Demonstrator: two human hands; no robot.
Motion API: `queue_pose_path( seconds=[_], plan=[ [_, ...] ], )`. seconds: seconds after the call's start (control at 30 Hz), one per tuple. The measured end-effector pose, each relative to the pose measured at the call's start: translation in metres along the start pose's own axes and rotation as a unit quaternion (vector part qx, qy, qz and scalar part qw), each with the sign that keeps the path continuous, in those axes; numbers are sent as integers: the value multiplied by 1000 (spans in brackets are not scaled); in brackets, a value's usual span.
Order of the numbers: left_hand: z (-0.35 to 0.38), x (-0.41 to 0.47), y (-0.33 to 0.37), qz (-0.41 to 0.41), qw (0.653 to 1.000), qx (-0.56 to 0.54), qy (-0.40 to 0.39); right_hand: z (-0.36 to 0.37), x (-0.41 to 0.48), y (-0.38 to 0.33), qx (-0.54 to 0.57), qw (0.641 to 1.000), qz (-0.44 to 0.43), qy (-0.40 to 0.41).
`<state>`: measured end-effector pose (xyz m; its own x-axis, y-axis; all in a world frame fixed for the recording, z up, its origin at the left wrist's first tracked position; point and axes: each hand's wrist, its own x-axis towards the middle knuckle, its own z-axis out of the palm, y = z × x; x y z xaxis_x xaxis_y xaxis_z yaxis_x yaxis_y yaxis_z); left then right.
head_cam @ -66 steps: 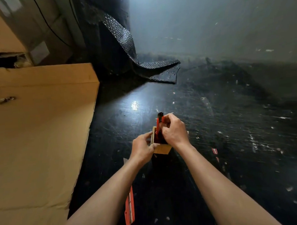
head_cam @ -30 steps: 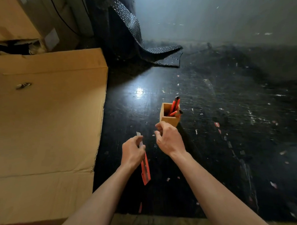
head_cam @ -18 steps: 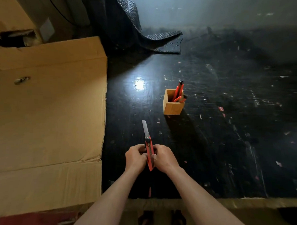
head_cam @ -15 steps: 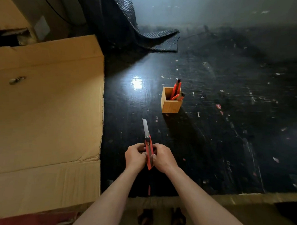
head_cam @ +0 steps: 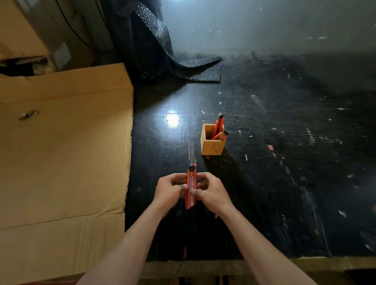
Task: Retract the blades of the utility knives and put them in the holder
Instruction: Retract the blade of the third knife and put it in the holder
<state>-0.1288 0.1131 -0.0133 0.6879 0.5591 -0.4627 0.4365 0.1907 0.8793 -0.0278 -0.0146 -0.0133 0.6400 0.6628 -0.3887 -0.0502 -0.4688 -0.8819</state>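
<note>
I hold an orange utility knife [head_cam: 191, 186] upright between both hands above the black tabletop. My left hand [head_cam: 171, 191] grips its left side and my right hand [head_cam: 210, 192] grips its right side, with the thumb on the slider track. Its grey blade [head_cam: 191, 149] sticks out far past the black lock wheel, pointing away from me. A small square wooden holder [head_cam: 211, 145] stands just beyond and to the right of the blade tip. Two orange knives [head_cam: 218, 128] lean inside it.
A big flattened cardboard sheet [head_cam: 58, 152] covers the table's left side. Black bubble wrap [head_cam: 157, 49] drapes down at the back. Small scraps [head_cam: 270, 147] litter the dark tabletop [head_cam: 292, 181] on the right. The table's front edge [head_cam: 209, 267] runs below my forearms.
My left hand picked a knife up from the table and my right hand left the holder to join it. Over the last half second the grip and the extended blade look about the same.
</note>
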Motion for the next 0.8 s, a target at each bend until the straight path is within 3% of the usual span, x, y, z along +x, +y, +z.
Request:
queue_pose_path(
  seconds=[0.37, 0.57, 0.8],
  plan=[
    [9, -13, 125, 100, 990, -82, -59, -74, 6, -95, -11, 988, -152, 11],
    [26, -16, 189, 143, 979, -114, -85, -115, 2, -167, -44, 957, -266, 108],
    [40, -23, 238, 194, 972, -106, -75, -146, 2, -215, -106, 938, -289, 156]
  ],
)
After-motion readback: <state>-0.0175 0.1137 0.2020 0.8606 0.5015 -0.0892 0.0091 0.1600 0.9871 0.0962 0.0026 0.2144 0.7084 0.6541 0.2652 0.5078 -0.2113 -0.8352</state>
